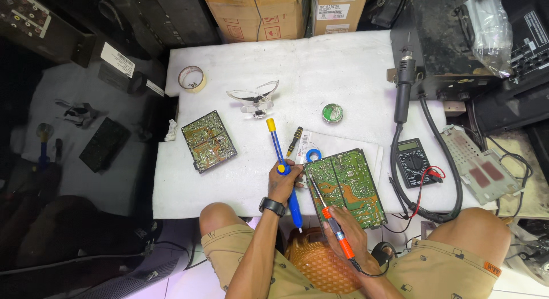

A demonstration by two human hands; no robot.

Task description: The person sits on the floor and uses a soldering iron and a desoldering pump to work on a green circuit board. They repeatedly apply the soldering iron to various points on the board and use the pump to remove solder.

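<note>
Right hand (350, 230), closed round an orange-grip soldering iron (330, 222), is touching its tip to a green circuit board (347, 184) at table's 6 o'clock. Left hand (284, 182) is gripping a blue desoldering pump (284, 172) at board's 9 o'clock. Best w/ pump nozzle kept near the joint.

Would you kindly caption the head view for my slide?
Left hand holds a blue desoldering pump, right hand an orange soldering iron, over a green circuit board.
</note>
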